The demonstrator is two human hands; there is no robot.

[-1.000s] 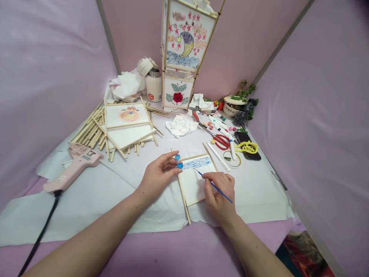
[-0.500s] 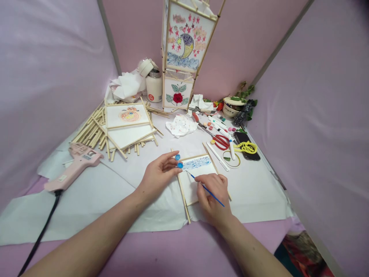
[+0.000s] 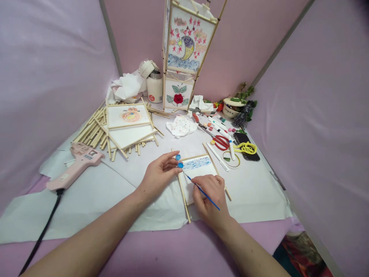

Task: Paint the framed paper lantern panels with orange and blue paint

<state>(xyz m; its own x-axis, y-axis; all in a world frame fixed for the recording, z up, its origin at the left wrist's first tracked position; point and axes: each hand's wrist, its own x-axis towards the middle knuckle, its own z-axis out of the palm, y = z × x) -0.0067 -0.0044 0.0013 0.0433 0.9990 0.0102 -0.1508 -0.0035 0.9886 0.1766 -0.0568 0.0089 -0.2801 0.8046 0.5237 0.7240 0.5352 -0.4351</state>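
My left hand (image 3: 161,168) rests at the left edge of a stick-framed white panel (image 3: 192,185). Its thumb and fingers pinch a small pot of blue paint (image 3: 180,165), and a second blue round piece (image 3: 178,157), perhaps its lid, sits at the fingertips. A thin blue paintbrush (image 3: 208,197) is gripped in my right hand (image 3: 211,194) over the panel's right side. The brush tip points up and left, close below the paint pot; whether it touches the panel I cannot tell. A band of blue dabs (image 3: 196,163) runs along the panel's upper part.
Left lie a pink glue gun (image 3: 76,165) with a black cord and a pile of sticks (image 3: 92,129) under a framed drawing (image 3: 128,115). A tall paper lantern (image 3: 187,50) stands behind. Right are red-handled scissors (image 3: 221,142), markers (image 3: 218,157) and a phone (image 3: 253,155).
My right hand and the paintbrush have shifted slightly left, bringing the brush tip nearer the paint pot. My left hand stays in place on the panel's edge.
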